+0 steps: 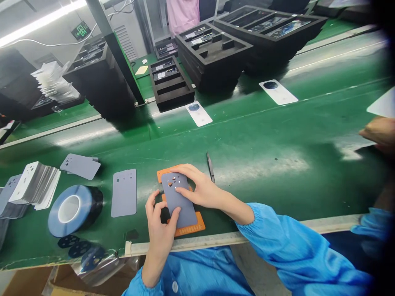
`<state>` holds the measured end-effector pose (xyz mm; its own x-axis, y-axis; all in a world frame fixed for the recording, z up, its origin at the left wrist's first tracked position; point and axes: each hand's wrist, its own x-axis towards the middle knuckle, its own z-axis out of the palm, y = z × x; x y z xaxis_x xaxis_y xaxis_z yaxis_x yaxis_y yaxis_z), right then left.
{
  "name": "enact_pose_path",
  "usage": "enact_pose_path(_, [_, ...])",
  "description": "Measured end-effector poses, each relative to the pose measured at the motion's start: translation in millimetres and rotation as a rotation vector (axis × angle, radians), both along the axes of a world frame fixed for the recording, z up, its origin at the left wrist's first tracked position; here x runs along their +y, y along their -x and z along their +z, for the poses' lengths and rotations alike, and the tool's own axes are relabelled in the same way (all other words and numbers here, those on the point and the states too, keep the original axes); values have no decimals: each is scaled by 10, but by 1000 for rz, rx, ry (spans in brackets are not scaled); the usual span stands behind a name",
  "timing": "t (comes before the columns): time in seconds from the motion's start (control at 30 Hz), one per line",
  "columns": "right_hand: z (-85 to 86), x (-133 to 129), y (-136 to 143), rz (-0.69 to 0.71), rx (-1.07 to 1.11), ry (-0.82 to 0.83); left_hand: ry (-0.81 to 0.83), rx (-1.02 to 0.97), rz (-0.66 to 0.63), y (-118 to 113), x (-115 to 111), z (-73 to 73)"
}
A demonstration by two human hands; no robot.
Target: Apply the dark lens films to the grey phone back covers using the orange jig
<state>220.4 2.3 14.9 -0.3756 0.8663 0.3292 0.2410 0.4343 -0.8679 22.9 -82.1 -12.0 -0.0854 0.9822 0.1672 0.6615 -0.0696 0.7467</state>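
Observation:
A grey phone back panel (182, 207) with camera cutouts lies over an orange fixture (199, 222) near the bench's front edge. My left hand (162, 224) grips the panel's left side, its thumb on the lower part and its fingers curled beside the fixture. From the right, my right hand (200, 187) holds the upper part, fingers over the top edge and thumb near the cutouts. Black tweezers (210, 166) lie just beyond my right hand. Another grey panel (124, 195) lies flat to the left.
A tape roll (69, 209), a stack of panels (33, 185) and loose grey panels (82, 166) sit left. White panels with dark circles (199, 114) lie farther back. Black foam trays (212, 53) stand stacked behind. Another person's hand (378, 131) is at the right edge.

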Motion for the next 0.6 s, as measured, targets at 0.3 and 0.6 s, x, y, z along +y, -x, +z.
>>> enact_pose_path(0.3, [-52,26,-1,22,-259,-76,96,-52,2,35,-30,-32])
enact_pose_path(0.6, [-144,-5,99,-40,-621,-56,197,-76,-21,64,-36,-94])
